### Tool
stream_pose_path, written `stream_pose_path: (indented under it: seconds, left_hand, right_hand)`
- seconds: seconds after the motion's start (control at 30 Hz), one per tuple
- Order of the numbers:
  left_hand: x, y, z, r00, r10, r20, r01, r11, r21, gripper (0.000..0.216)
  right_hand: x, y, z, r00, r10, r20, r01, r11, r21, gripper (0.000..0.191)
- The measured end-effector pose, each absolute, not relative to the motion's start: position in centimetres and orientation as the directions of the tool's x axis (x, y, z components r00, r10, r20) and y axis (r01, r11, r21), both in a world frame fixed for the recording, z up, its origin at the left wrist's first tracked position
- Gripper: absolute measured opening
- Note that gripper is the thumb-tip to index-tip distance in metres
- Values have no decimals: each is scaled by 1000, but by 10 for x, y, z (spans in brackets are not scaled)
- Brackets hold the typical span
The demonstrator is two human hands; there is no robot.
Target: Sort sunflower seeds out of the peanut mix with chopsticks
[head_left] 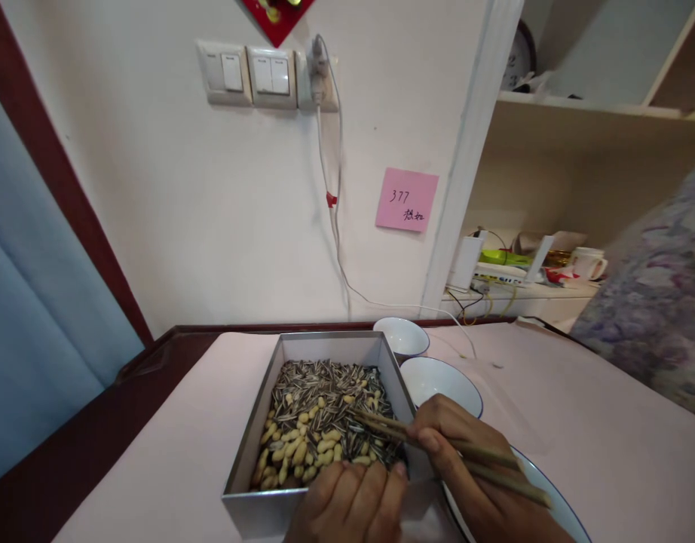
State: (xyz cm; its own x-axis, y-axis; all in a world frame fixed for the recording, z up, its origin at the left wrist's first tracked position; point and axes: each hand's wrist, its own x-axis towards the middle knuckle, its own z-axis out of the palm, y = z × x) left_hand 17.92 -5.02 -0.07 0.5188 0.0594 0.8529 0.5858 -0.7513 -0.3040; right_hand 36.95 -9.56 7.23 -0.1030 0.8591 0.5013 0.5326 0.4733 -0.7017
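A square grey metal tray (257,445) sits on the table, filled with striped sunflower seeds (319,381) and pale peanuts (296,449). My right hand (466,452) holds a pair of wooden chopsticks (381,426) whose tips reach into the tray over the seeds. My left hand (350,501) rests on the tray's near rim, fingers curled over its edge. Three white bowls with blue rims stand to the right of the tray: a small one (402,335), a middle one (441,381), and a larger one (556,505) under my right hand.
The table has a pale pink cover (579,422) and a dark wooden edge (70,452). A wall with switches, a white cable (336,226) and a pink sticky note (407,198) stands behind. Cluttered shelves are at right; floral fabric (653,302) intrudes from the right.
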Motion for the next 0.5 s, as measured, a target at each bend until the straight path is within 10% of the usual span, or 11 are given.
stream_pose_path:
  seconds: [0.5]
  left_hand:
    - [177,-57,-7,501,146,853,552,-813,-185,34]
  right_hand:
    - [404,-128,112,102,641,761,624,554,-551,24]
